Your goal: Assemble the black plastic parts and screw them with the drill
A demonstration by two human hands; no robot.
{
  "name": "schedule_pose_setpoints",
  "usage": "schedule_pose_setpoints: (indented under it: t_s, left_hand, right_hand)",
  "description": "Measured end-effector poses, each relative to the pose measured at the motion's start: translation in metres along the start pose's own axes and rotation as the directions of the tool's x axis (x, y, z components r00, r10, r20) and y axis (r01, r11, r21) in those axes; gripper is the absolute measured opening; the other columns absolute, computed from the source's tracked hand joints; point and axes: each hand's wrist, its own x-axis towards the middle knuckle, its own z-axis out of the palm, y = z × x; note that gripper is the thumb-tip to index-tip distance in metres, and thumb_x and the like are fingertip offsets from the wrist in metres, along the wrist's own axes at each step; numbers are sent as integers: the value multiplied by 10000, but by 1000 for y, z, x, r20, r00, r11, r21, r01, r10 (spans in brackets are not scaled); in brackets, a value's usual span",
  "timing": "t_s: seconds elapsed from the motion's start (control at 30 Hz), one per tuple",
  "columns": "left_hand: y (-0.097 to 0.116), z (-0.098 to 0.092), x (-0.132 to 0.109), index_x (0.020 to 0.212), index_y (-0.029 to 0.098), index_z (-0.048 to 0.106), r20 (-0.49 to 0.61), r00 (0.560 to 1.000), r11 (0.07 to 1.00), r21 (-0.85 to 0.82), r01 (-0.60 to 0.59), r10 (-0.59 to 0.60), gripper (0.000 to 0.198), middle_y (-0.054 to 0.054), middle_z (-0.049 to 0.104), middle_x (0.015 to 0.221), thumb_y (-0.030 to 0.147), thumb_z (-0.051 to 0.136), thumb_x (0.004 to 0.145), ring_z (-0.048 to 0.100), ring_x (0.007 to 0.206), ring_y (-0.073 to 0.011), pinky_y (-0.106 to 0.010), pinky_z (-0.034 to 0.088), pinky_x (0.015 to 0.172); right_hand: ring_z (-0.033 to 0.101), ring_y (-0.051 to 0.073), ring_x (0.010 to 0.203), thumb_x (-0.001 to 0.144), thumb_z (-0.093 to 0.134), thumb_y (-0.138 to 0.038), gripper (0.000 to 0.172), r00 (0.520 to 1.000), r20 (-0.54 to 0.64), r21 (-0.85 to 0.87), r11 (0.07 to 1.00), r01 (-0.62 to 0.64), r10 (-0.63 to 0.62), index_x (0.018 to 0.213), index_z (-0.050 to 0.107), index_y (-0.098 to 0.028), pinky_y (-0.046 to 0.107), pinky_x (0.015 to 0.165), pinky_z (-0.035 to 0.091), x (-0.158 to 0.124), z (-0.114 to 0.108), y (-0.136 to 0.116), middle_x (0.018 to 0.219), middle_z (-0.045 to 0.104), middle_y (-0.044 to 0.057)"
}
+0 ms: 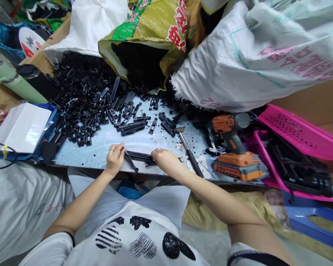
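Observation:
Near the front edge of the table, my left hand pinches one end of a black folding arm. My right hand is closed around its other end, and the fingers hide that end. From the left end a second, shorter black link hangs at an angle toward me. A hammer with a black handle lies just right of my right hand. Beyond my hands, several black bars lie side by side, with a small black bracket next to them.
A heap of black plastic parts covers the back left. Open sacks stand behind it. On the right are an orange cordless drill and a pink basket of black parts. White card lies at the left, near a green bottle.

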Motion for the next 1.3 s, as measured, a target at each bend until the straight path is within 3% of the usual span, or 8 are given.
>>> schedule_pose_setpoints:
  t_s: [0.23, 0.63, 0.8, 0.93, 1.03, 1.13, 1.2, 1.3]
  left_hand:
    - [4, 0, -1, 1144, 170, 606, -11, 983, 976, 114, -183, 186, 256, -66, 626, 848, 204, 534, 901, 623, 774, -139, -248, 525, 723]
    - [4, -3, -7, 1226, 165, 539, 90, 962, 954, 132, -270, 260, 321, -79, 603, 901, 154, 468, 912, 611, 835, -159, -267, 518, 759]
    - [18, -7, -6, 1190, 119, 524, 207, 976, 982, 188, 30, -70, 395, -145, 577, 1065, 253, 568, 821, 573, 975, -241, -373, 504, 827]
    - [38, -12, -25, 791, 172, 620, 359, 883, 911, 380, 158, -303, 166, -76, 604, 710, 336, 605, 781, 590, 765, -250, -373, 494, 704]
    - [51, -12, -36, 740, 165, 629, 435, 831, 887, 442, 138, -346, 199, -87, 613, 661, 338, 565, 815, 597, 697, -243, -344, 474, 633]
    - [48, -14, -32, 847, 151, 650, 407, 888, 927, 370, 51, -212, 240, -127, 650, 795, 371, 551, 845, 613, 821, -270, -366, 479, 697]
    - [38, -12, -20, 1017, 153, 637, 457, 887, 963, 205, -173, 62, 291, -153, 647, 1023, 383, 547, 862, 582, 1011, -283, -392, 458, 833]
    - [25, 5, 1, 1210, 136, 548, 605, 672, 857, -33, -514, 427, 403, -164, 584, 1210, 373, 536, 884, 547, 1091, -265, -382, 426, 894]
  right_hand:
    - [622, 211, 866, 878, 522, -153, 97, 1000, -16, 12, 1000, -20, 20, 908, 613, -139, 269, 719, 427, 5, 10, 0, 908, 649, 93]
    - [611, 173, 1008, 941, 445, -254, 245, 870, -488, 366, 886, 283, -76, 1106, 605, -169, 286, 897, 479, 37, 32, -34, 1061, 662, 90]
    - [533, 180, 1164, 957, 403, -291, 355, 845, -516, 340, 873, 350, -138, 1265, 534, -171, 330, 998, 440, 51, 52, -40, 1268, 568, 119]
    - [526, 212, 1169, 962, 389, -328, 391, 877, -437, 287, 893, 347, -201, 1289, 525, -163, 387, 995, 440, 57, 63, -43, 1289, 551, 134]
    - [493, 214, 1207, 970, 356, -346, 408, 875, -424, 239, 904, 355, -232, 1287, 524, -153, 388, 1020, 413, 49, 60, -36, 1339, 508, 134]
    - [408, 240, 1285, 938, 406, -449, 488, 866, -446, 142, 937, 319, -227, 1320, 485, -157, 414, 1039, 376, 21, 55, -5, 1427, 401, 151]
    - [415, 287, 1260, 857, 481, -583, 655, 877, -462, 70, 981, 182, -130, 1325, 466, -124, 443, 1001, 384, -1, 59, 24, 1401, 412, 194]
    - [556, 285, 984, 772, 491, -707, 703, 915, -403, -43, 999, -1, -16, 1074, 613, -85, 402, 839, 430, -21, 73, 60, 1060, 616, 195]
